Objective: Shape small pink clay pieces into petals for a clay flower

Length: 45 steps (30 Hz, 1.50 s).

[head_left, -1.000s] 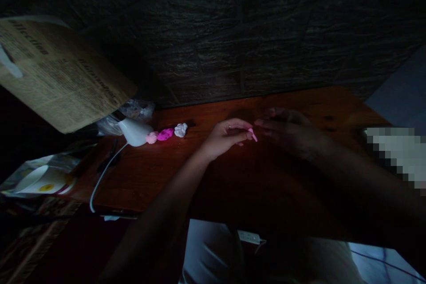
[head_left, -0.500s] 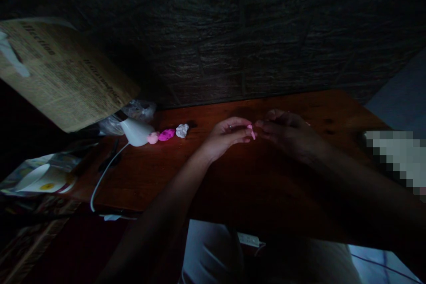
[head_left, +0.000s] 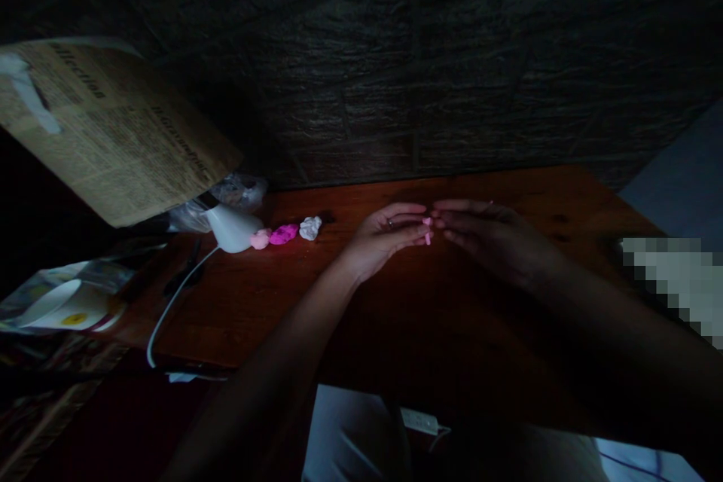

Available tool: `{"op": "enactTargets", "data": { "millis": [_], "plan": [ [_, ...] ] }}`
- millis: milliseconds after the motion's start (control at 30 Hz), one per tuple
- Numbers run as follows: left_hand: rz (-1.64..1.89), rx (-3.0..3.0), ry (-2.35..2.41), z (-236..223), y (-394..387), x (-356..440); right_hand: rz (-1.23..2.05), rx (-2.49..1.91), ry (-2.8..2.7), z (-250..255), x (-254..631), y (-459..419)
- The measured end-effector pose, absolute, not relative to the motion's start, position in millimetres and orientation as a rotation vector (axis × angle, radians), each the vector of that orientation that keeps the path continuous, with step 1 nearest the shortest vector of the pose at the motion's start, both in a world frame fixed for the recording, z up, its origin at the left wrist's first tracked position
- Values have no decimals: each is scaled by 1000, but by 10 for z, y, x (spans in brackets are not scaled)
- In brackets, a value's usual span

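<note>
My left hand [head_left: 384, 237] and my right hand [head_left: 491, 237] meet fingertip to fingertip above the wooden table [head_left: 452, 316]. Between the fingertips sits a small pink piece of clay [head_left: 428, 230], pinched by both hands. A ring shows on one finger of my left hand. To the left on the table lie three small lumps in a row: a pale pink lump [head_left: 260, 239], a magenta lump [head_left: 283, 233] and a white lump [head_left: 309, 227]. The scene is very dim.
A white lamp base [head_left: 231, 227] with a white cable [head_left: 169, 309] stands left of the lumps. A newspaper-print sheet [head_left: 107, 128] hangs at upper left. Crumpled plastic [head_left: 237, 190] and a package [head_left: 62, 305] lie nearby. A dark stone-textured wall [head_left: 423, 68] backs the table.
My right hand's fingers have stretched out flatter and now meet the left fingertips around the pink piece. The view has shifted slightly upward.
</note>
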<state>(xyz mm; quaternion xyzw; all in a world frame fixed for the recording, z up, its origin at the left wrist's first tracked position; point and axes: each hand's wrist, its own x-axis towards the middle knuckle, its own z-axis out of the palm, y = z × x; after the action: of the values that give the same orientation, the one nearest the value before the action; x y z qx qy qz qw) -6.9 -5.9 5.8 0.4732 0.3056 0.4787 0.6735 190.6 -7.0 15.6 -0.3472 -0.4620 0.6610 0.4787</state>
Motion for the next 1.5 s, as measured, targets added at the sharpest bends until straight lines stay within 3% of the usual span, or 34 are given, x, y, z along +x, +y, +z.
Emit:
{"op": "enactTargets", "data": {
  "millis": [1500],
  "plan": [
    [1197,1293,740,90,-96,-22,1568,-1008,-1143,176,1881,-78]
  ]
}}
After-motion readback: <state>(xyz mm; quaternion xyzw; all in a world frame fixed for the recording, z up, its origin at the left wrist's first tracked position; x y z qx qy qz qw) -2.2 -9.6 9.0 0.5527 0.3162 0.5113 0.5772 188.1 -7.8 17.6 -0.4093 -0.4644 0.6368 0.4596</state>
